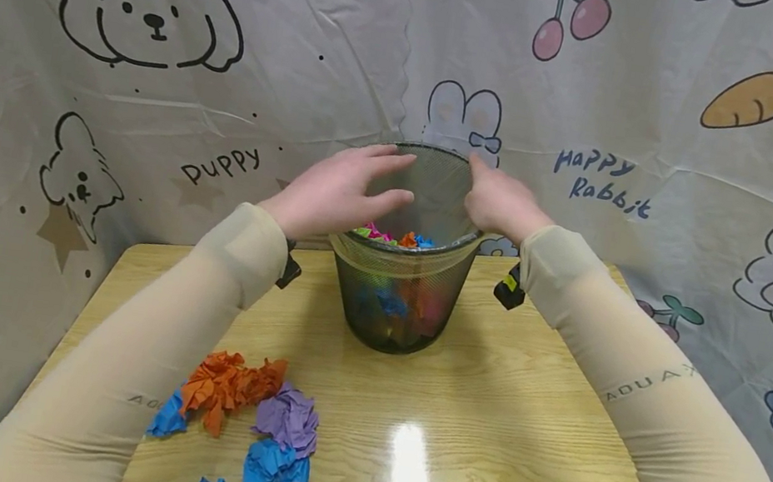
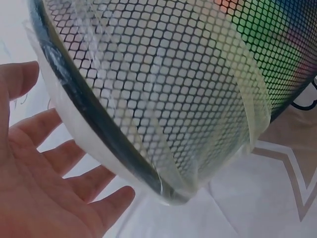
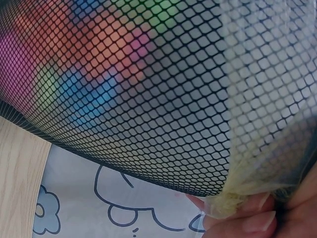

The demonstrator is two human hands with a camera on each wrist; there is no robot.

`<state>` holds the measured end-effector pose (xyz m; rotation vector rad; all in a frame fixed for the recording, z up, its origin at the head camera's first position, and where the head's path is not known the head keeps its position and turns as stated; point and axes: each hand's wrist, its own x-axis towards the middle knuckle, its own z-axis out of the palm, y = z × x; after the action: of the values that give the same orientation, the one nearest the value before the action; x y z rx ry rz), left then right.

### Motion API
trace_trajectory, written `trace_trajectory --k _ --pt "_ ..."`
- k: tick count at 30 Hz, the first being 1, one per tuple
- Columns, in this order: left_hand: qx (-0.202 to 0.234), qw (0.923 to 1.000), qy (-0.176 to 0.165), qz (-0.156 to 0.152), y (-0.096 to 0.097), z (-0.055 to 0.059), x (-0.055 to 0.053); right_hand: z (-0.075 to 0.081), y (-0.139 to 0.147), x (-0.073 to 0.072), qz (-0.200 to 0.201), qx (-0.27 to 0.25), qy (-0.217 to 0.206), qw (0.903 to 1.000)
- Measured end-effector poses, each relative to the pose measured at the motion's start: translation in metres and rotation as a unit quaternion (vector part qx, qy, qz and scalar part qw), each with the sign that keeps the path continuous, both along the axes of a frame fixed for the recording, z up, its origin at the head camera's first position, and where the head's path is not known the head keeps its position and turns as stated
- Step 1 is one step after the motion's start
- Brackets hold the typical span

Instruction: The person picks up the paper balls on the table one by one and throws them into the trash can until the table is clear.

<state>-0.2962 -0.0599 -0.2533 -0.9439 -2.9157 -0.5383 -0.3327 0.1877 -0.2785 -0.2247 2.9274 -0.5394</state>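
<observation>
A black mesh wastebasket (image 1: 372, 331) stands upright on the table. A thin translucent yellowish plastic bag (image 3: 229, 204) lines it and is folded over the rim. At the rim's right side my right hand (image 1: 502, 202) grips the bag, its fingers (image 3: 242, 225) curled at a gathered bunch of plastic in the right wrist view. My left hand (image 1: 342, 188) is at the rim's left side with fingers spread. In the left wrist view that hand (image 2: 59, 193) lies beside the bag-covered rim, holding nothing. Crumpled colored paper (image 1: 408, 238) shows inside the basket.
On the wooden table (image 1: 506, 445), front left, lie crumpled orange paper (image 1: 226, 388), purple paper (image 1: 290, 420) and several blue pieces (image 1: 275, 468). A printed white curtain (image 1: 358, 34) hangs close behind the basket.
</observation>
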Motion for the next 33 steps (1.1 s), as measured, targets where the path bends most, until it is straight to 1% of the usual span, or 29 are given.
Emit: trace_trajectory --k 6,11,16,22,26,28,33 --pt "0.014 0.9997 0.018 0.006 -0.011 0.002 0.004 0.000 0.001 0.001 0.003 0.002 -0.005 1.0000" --pt "0.026 0.9992 0.020 0.021 -0.027 0.005 0.007 0.001 0.001 0.001 0.000 -0.002 -0.001 1.0000" --pt "0.039 0.9985 0.017 0.034 -0.045 0.004 0.011 0.001 0.001 0.001 0.000 -0.006 -0.003 1.0000" --pt "0.061 0.9966 0.009 0.055 -0.068 -0.003 0.014 0.000 0.001 -0.001 -0.001 -0.008 -0.005 1.0000" --pt "0.063 0.9960 0.004 0.064 -0.080 -0.009 0.016 0.000 0.001 -0.001 -0.002 -0.009 -0.005 0.9999" --pt "0.060 0.9960 0.002 0.067 -0.086 -0.012 0.018 0.000 0.001 -0.001 -0.003 -0.007 -0.003 1.0000" --pt "0.036 0.9961 -0.017 0.079 -0.099 -0.024 0.024 0.000 0.002 -0.001 -0.001 -0.007 -0.007 1.0000"
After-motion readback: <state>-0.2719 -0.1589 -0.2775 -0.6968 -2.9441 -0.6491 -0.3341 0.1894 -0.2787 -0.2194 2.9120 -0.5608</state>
